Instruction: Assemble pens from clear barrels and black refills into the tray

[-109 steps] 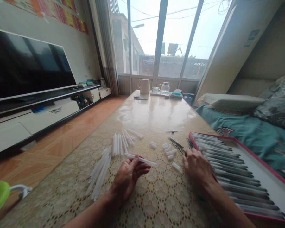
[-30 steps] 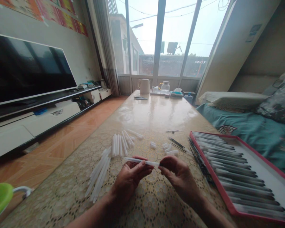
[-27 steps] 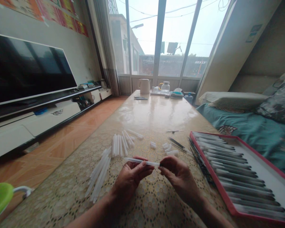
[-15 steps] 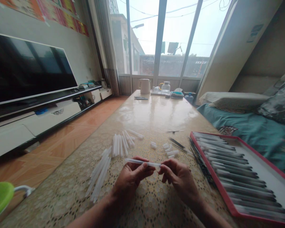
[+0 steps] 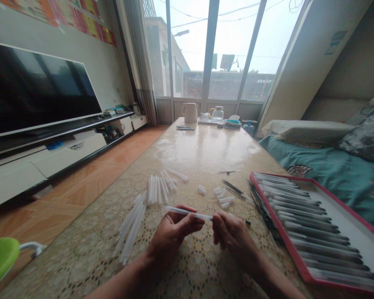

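Note:
My left hand (image 5: 171, 232) is closed on a thin white pen barrel (image 5: 187, 213), held level above the table. My right hand (image 5: 232, 234) pinches a thin dark refill at the barrel's right end; the refill's dark tip (image 5: 248, 223) sticks out past my fingers. Loose white barrels (image 5: 157, 189) lie in rows ahead and to the left, with more (image 5: 131, 226) fanned beside my left hand. Small white caps (image 5: 222, 198) and several dark refills (image 5: 233, 189) lie just ahead of my right hand.
A red-edged tray (image 5: 361, 222) of finished pens sits at the right. The long table (image 5: 202, 149) with a lace cover carries a white kettle (image 5: 189, 112) and a glass jar (image 5: 217, 113) at its far end. A bed is to the right, a TV to the left, a green object (image 5: 0, 259) at bottom left.
My right hand went from the refill pile near the tray to the barrel's right end with a dark refill. It has since closed up against the barrel.

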Available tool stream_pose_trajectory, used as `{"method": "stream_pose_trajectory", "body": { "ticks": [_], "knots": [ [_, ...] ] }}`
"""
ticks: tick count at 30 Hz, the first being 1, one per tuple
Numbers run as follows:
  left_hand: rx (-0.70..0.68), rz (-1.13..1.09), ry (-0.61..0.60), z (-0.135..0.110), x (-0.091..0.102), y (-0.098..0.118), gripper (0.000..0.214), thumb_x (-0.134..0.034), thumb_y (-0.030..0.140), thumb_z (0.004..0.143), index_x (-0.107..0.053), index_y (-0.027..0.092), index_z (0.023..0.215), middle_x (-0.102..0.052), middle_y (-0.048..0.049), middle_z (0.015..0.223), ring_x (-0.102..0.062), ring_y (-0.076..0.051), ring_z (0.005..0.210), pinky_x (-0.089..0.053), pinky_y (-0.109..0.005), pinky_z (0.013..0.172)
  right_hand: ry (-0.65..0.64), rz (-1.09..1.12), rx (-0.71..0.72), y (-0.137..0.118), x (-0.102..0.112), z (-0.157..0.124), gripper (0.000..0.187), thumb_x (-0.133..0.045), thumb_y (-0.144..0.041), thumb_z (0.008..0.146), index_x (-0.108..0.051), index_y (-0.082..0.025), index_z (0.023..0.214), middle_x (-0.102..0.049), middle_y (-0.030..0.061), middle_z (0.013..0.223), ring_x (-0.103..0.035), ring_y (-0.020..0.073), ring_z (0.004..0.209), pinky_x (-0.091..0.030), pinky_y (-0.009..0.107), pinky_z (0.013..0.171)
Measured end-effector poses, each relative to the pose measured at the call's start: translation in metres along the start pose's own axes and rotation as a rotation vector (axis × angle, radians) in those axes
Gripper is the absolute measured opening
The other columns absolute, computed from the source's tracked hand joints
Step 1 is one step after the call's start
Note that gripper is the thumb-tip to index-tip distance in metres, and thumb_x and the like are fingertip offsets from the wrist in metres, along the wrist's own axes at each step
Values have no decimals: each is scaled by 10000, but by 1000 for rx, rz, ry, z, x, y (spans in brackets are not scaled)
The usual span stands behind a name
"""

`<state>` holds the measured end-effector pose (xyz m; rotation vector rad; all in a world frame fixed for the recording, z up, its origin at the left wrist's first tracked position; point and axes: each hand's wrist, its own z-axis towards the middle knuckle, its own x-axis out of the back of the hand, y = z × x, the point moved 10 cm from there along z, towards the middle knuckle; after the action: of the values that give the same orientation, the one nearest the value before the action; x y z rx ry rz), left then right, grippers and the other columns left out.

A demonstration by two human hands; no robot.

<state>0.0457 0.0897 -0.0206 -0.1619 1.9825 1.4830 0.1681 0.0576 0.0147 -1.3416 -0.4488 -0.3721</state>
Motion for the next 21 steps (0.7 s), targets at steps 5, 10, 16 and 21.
{"method": "stream_pose_trajectory", "body": {
  "ticks": [5, 10, 16, 21],
  "knots": [
    [-6, -8, 10, -1, 1, 1, 172, -712, 209, 700, -624, 113, 813, -733, -85, 736, -683, -164, 710, -518, -266, 710, -7, -27, -4, -3, 2, 0, 227, -383, -409, 897, -483, -206, 892, -617, -29, 607, -521, 106, 472, -373, 197, 485],
    [9, 11, 9, -1, 0, -1, 187, -721, 221, 689, -624, 115, 810, -734, -96, 738, -684, -174, 706, -520, -271, 698, -23, -82, 25, -6, 1, -1, 401, -272, -415, 930, -480, -199, 662, -593, -18, 534, -519, 101, 463, -367, 206, 510],
    [9, -5, 13, 0, 1, 0, 189, -728, 225, 681, -630, 121, 806, -733, -80, 743, -683, -166, 720, -518, -268, 721, -20, -93, 27, -7, 1, 0, 276, -341, -426, 905, -490, -201, 849, -618, -38, 550, -544, 113, 489, -370, 215, 529],
    [14, 6, -1, 0, 0, -2, 196, -725, 229, 684, -621, 119, 809, -733, -89, 728, -683, -170, 701, -520, -274, 701, -37, -111, 38, -7, -1, -1, 400, -253, -423, 927, -461, -205, 664, -610, -14, 525, -549, 113, 506, -371, 220, 540]
  ]
}}
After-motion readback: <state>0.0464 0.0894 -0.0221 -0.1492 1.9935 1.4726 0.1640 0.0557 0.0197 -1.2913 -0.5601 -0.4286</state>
